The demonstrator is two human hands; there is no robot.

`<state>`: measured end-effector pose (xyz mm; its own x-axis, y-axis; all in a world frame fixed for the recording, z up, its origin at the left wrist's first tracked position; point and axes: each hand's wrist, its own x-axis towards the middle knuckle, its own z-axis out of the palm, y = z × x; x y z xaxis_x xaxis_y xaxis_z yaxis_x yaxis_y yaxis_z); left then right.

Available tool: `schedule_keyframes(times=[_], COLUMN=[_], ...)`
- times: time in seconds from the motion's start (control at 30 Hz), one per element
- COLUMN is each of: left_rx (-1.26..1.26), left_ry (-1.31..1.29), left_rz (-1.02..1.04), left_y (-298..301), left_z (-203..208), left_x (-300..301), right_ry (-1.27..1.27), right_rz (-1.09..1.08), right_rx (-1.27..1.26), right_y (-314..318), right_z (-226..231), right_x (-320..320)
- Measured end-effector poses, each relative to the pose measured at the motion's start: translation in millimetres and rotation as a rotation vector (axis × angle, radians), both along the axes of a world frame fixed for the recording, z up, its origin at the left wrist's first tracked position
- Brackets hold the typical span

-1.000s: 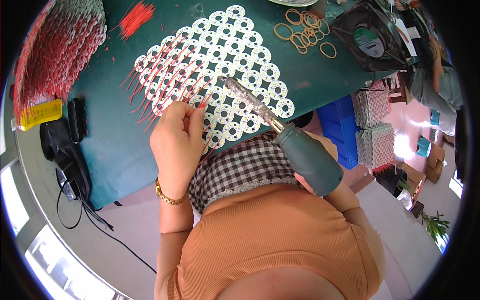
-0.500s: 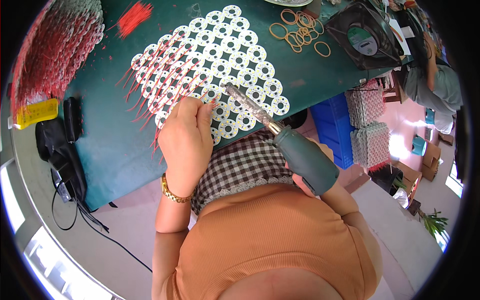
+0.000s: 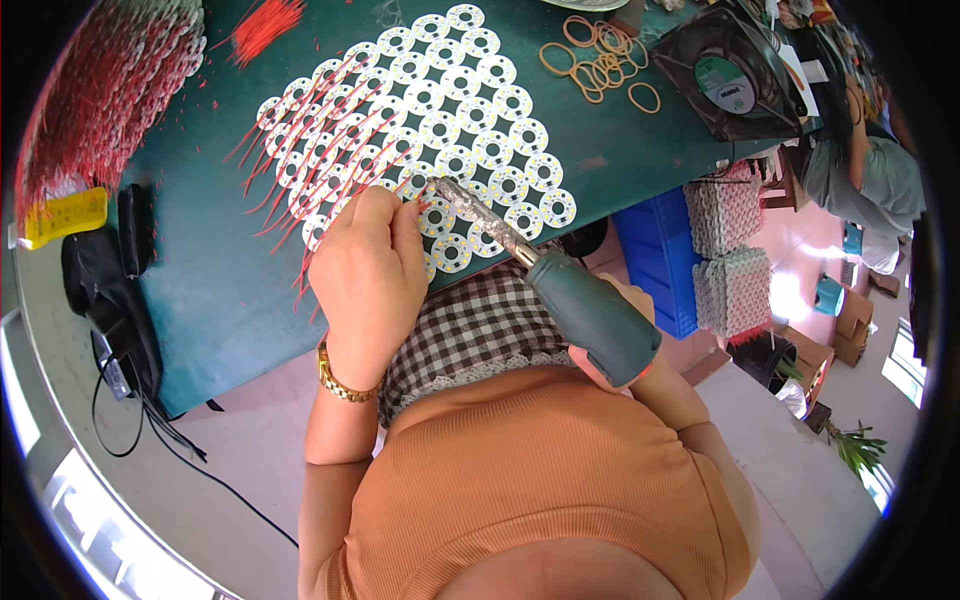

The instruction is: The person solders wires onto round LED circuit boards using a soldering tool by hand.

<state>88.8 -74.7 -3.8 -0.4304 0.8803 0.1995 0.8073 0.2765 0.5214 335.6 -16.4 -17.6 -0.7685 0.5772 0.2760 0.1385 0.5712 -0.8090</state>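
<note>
Over white ring boards (image 3: 478, 148) on the green table (image 3: 230, 300), the left hand (image 3: 368, 265) is pinching a mostly hidden red wire (image 3: 425, 204). The right hand (image 3: 634, 298) is gripping a soldering iron (image 3: 575, 300), risking burning the left if it slips.

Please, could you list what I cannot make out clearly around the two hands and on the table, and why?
- Head view: what the left hand holds; its own back covers it.
- Head view: most of the right hand, behind the handle of the soldering iron.
- Head view: whether the iron touches the round white boards; too small to tell.
- Head view: the far end of the red wire bundle, cut off by the top edge.
</note>
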Motion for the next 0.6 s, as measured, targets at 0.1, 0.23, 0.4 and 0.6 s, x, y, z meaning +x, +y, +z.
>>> schedule_keyframes(times=[0.1, 0.23, 0.4, 0.6], left_rx=[0.005, 0.064, 0.006, 0.037], left_ry=[-0.014, 0.019, -0.002, -0.006], left_rz=[0.012, 0.022, 0.006, 0.005], left_y=[-1, 0, -1, -3], left_z=[0, -6, -4, -2], left_x=[1, 3, -1, -3], right_ry=[-0.059, -0.027, -0.056, -0.208], right_rz=[0.035, -0.066, -0.061, -0.163], right_rx=[0.025, -0.074, -0.124, -0.118], right_y=[1, -10, -15, -22], right_z=[1, -3, -11, -13], right_x=[4, 3, 6, 15])
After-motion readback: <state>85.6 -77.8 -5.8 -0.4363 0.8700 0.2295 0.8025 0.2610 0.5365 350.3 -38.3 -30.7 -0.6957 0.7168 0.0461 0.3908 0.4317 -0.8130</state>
